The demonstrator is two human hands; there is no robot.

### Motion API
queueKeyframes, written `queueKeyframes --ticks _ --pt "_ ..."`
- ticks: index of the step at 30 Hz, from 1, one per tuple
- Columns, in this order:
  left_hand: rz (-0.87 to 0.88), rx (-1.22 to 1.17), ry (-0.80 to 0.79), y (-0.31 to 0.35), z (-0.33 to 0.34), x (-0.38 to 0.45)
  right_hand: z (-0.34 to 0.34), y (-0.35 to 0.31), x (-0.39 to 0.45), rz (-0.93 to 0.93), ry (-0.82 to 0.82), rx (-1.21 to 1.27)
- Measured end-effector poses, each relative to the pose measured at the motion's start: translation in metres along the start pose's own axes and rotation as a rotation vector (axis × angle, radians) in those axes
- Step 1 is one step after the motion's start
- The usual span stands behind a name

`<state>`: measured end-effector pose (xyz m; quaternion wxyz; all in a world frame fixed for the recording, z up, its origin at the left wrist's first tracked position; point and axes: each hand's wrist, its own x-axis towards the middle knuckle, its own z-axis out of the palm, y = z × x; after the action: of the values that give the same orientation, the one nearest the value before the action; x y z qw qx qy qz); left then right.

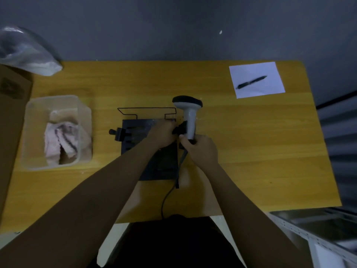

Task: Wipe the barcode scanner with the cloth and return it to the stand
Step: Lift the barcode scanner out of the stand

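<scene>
The barcode scanner (189,113), white with a black head, points away from me at the right edge of the black stand (135,130). My right hand (199,149) grips the scanner's handle from below. My left hand (164,134) rests on the stand's upper right part, fingers at the black clamp beside the scanner. The scanner's black cable (170,194) runs down off the table's near edge. The crumpled pinkish cloth (61,142) lies in a clear plastic tub (34,113) at the left, away from both hands.
A white sheet of paper (270,86) with a black pen (252,82) lies at the table's far right corner. A cardboard box (11,105) and a plastic bag (25,51) stand at the left edge. A metal shelf (318,229) is at the lower right.
</scene>
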<state>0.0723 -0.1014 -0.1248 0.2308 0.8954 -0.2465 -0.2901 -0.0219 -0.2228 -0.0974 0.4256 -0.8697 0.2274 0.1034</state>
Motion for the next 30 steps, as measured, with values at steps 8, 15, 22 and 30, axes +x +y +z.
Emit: queueKeyframes --ticks 8,15,22,30 --pt "0.111 -0.044 -0.061 -0.015 0.010 0.010 0.010 0.010 0.000 -0.091 0.062 0.075" --pt "0.137 -0.018 0.018 -0.036 0.033 0.021 0.010 0.014 0.000 -0.087 0.059 0.088" --pt "0.187 -0.018 0.031 -0.028 0.022 0.011 0.004 0.012 -0.007 -0.099 0.047 0.071" --pt "0.110 0.068 0.050 -0.027 0.026 0.003 -0.003 0.014 -0.018 -0.115 0.084 0.015"
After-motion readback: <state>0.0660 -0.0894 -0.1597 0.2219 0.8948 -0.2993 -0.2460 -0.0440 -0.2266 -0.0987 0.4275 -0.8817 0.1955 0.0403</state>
